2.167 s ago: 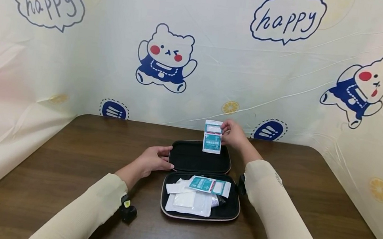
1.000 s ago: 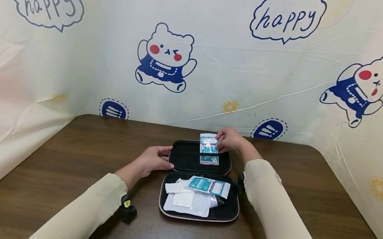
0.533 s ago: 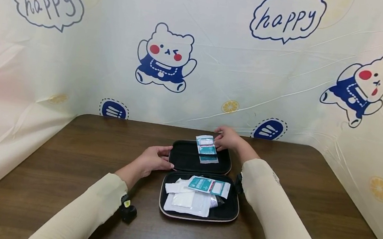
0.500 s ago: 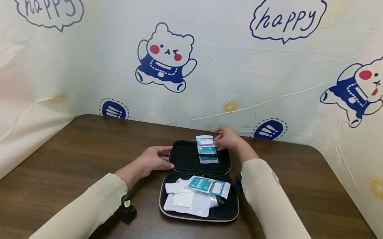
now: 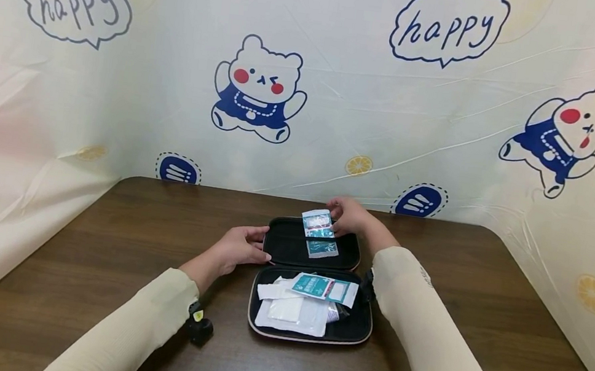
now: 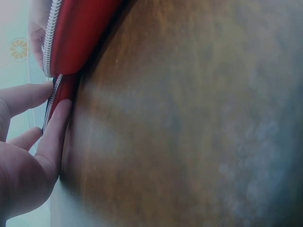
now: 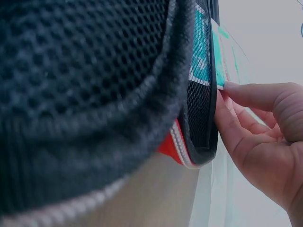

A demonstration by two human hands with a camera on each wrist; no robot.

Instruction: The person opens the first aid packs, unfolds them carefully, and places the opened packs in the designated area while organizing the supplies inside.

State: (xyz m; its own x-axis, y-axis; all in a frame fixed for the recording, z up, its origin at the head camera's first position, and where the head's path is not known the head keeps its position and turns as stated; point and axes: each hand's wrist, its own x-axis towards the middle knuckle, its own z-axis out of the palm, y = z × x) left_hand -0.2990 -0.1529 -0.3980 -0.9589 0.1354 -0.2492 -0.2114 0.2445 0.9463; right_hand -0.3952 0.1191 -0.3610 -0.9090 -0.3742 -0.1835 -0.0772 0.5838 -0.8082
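Tabletop (image 5: 170,225) in brown woodgrain, bear-print backdrop (image 5: 333,122) behind, open zip case (image 5: 284,251)

I judged the place a makeshift booth: a pale, creased sheet (image 5: 339,116) stood behind the surface (image 5: 156,242) and closed it in at both left and right. The sheet's print looked playful, nearly a nursery's — cartoon bears (image 5: 256,91), speech bubbles (image 5: 449,28) reading "happy", orange slices (image 5: 359,165). The surface was brown wood-grain with rounded far corners — whether it belonged to a home or an office, I couldn't tell.
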